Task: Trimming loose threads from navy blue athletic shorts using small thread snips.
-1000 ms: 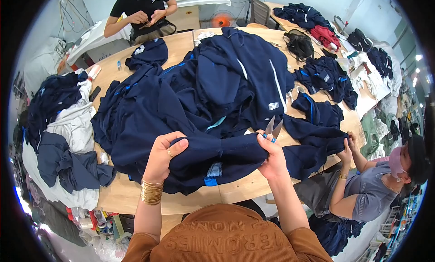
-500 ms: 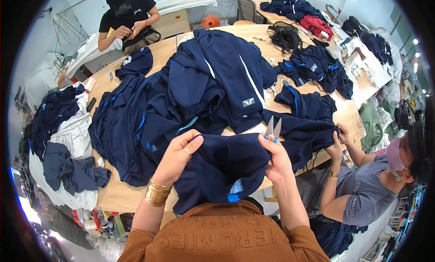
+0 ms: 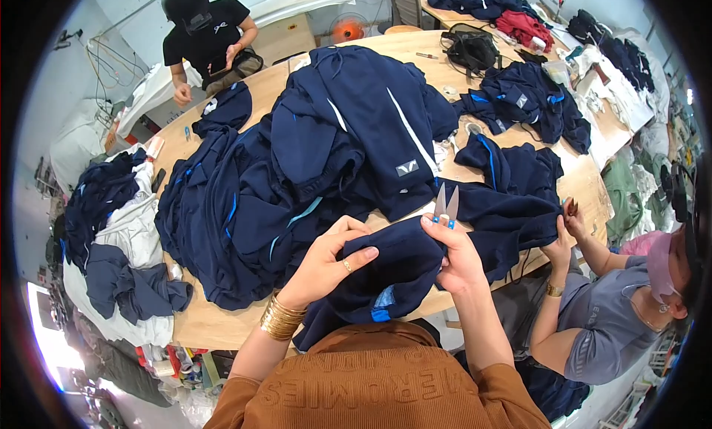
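Observation:
A navy garment (image 3: 393, 258) hangs between my two hands in front of my chest, its opening turned up. My left hand (image 3: 330, 262) is closed on its left edge, thumb on top. With my right hand (image 3: 461, 258) I grip the right edge and also hold small thread snips (image 3: 446, 205), blades pointing up and apart, blue at their base. A bright blue strip and a pale blue patch (image 3: 383, 299) show inside the garment. Just beyond lies a large heap of navy clothes (image 3: 356, 125) with white stripes.
At the right, a masked co-worker (image 3: 608, 310) handles a navy piece (image 3: 512, 218). Another person (image 3: 208, 32) stands across the wooden table (image 3: 189, 329). White and grey cloth (image 3: 122, 281) lies at the left. A black bag (image 3: 471, 49) sits at the far right.
My left hand has moved right, nearer my right hand, so the garment's edge is less stretched. The person across the table has drawn their hands apart.

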